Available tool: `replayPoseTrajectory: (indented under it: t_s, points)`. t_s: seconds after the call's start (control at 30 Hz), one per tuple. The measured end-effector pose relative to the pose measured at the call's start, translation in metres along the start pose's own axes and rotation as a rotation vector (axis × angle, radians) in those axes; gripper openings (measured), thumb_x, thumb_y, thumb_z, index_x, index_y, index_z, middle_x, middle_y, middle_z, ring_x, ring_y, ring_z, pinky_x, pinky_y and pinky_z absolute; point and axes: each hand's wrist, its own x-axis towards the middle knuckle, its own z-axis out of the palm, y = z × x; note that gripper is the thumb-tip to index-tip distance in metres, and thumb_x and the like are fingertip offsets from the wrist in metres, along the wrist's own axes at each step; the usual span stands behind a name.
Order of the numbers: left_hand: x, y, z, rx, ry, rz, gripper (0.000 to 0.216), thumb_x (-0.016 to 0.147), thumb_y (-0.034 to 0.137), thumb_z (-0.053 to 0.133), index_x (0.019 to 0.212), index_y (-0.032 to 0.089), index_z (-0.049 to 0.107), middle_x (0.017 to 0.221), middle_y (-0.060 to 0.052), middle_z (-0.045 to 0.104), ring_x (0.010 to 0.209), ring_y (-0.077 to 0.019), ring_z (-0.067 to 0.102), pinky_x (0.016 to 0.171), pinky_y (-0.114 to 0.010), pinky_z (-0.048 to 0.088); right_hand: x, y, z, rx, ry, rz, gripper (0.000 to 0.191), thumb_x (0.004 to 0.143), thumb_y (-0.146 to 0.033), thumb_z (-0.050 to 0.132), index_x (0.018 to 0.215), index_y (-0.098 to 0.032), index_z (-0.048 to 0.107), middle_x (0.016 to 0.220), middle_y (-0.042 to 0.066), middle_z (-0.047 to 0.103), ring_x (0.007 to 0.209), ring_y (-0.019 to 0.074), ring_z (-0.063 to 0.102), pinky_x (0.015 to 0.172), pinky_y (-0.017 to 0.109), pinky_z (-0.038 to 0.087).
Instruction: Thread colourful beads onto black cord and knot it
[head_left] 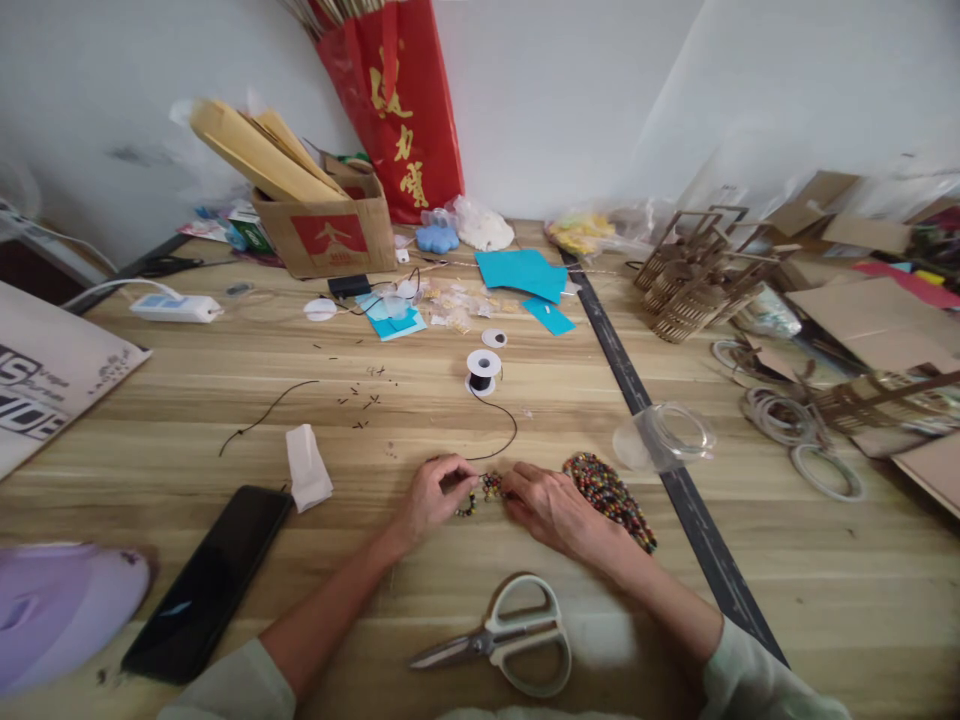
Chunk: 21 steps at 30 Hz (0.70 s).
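My left hand (435, 492) is closed in a pinch on a thin black cord (516, 425), which curves back to a white spool (484, 368). A short run of strung beads (466, 505) hangs beneath those fingertips. Just to the right lies a small pile of loose coloured beads (491, 486). At that pile, my right hand (546, 503) has its fingers bent together; whatever they grip is hidden. Beside the right wrist rests a heap of multicoloured bead strands (611, 495). White-handled scissors (525, 635) lie nearer to me, between my forearms.
Left of my hands are a black phone (210, 580), a folded white paper (306, 468) and a loose cord piece (262, 415). A clear plastic roll (664, 437) lies on the right across a dark strip. Small baskets (690, 285) and a cardboard box (322, 230) stand farther back.
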Motion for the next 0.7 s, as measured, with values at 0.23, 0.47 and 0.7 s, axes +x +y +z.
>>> replayPoseTrajectory:
  t_s: [0.23,0.47,0.7]
  points:
    - [0.0002,0.0008,-0.0006,0.007,0.005,-0.007,0.011,0.077,0.021,0.059,0.071,0.016,0.065,0.069,-0.002,0.066,0.065,-0.0146,0.059,0.067,-0.024,0.047,0.0010,-0.0039,0.0001,-0.005,0.031,0.000,0.009,0.090,-0.013,0.048,0.091,-0.016,0.057,0.091,0.006,0.061,0.085,0.0166,0.061,0.070,0.023,0.040]
    - [0.0001,0.0030,-0.0008,-0.003,0.005,-0.011,0.011,0.078,0.021,0.059,0.070,0.016,0.065,0.069,-0.003,0.067,0.066,-0.0146,0.059,0.066,-0.024,0.047,0.0021,-0.0025,0.0056,-0.040,0.051,-0.033,0.011,0.091,-0.012,0.046,0.090,-0.016,0.056,0.091,0.005,0.060,0.083,0.0161,0.060,0.070,0.023,0.040]
    - [0.0002,0.0050,-0.0015,-0.012,-0.001,-0.012,0.011,0.078,0.020,0.059,0.070,0.016,0.064,0.068,-0.002,0.066,0.066,-0.0148,0.059,0.067,-0.024,0.046,0.0048,-0.0015,0.0087,-0.052,0.096,-0.065,0.012,0.091,-0.011,0.046,0.089,-0.016,0.056,0.089,0.005,0.060,0.081,0.0159,0.059,0.071,0.024,0.042]
